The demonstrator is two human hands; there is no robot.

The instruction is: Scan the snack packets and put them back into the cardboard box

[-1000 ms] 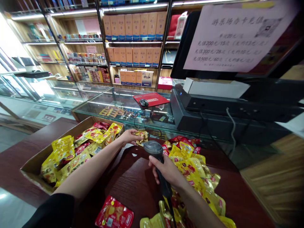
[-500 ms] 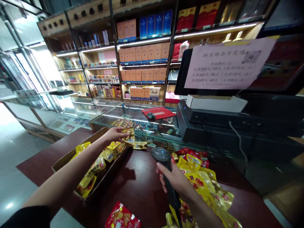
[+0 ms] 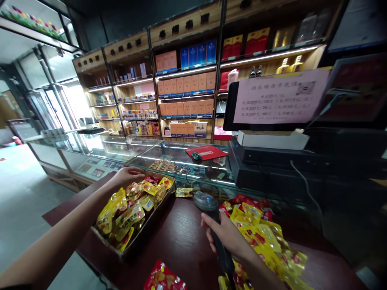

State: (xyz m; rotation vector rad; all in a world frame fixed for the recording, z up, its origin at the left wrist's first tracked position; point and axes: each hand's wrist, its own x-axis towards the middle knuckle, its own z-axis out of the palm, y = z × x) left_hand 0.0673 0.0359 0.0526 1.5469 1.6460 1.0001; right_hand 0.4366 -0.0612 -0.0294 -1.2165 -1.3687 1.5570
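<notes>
My right hand is closed around the handle of a black barcode scanner, its head tilted up over the dark red tabletop. At the far left corner of a shallow cardboard box, my left hand hovers with loosely bent fingers and no packet visible in it. Yellow, gold and red snack packets fill that box. A single gold packet lies just beyond its right corner. To the right of the scanner spreads a heap of yellow and red packets, partly covered by my right forearm. One red packet lies near the front.
Behind the table runs a glass display counter bearing a red mat and a mouse. A dark checkout terminal with a pink notice stands at right. Shelves of boxed goods line the back.
My left hand has moved left from beyond the box to its far left corner, away from the yellow packet it was holding. My right hand keeps the scanner. The view has shifted left and up.
</notes>
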